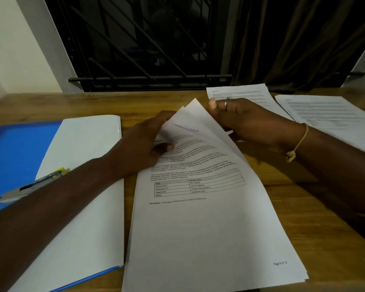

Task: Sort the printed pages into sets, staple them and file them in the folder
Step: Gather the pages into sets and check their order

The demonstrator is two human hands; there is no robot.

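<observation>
1. Head view: two bare hands meet over one stack of printed pages (209, 224) lying on the wooden table (293, 207).
2. The left hand (143, 142) pinches the stack's far-left corner, thumb on the printed face, fingers tucked under the lifted sheets.
3. The right hand (247, 121) holds the far edge of at least two raised sheets (195, 116), curled up off the stack; one ring (226, 105) sits on a finger and one cord bracelet (297, 144) on the wrist.
4. The top flat page shows one table of text and a footer that seems to read page 8 of 10.
5. Beyond the right hand lie two separate piles of pages (244, 94), (333, 116), side by side.
6. Left of the left hand lies one open blue folder (15, 148) with a white sheet (82, 148) inside.
7. One stapler (32, 185) with a yellow tip rests on the folder, partly under the left forearm.
</observation>
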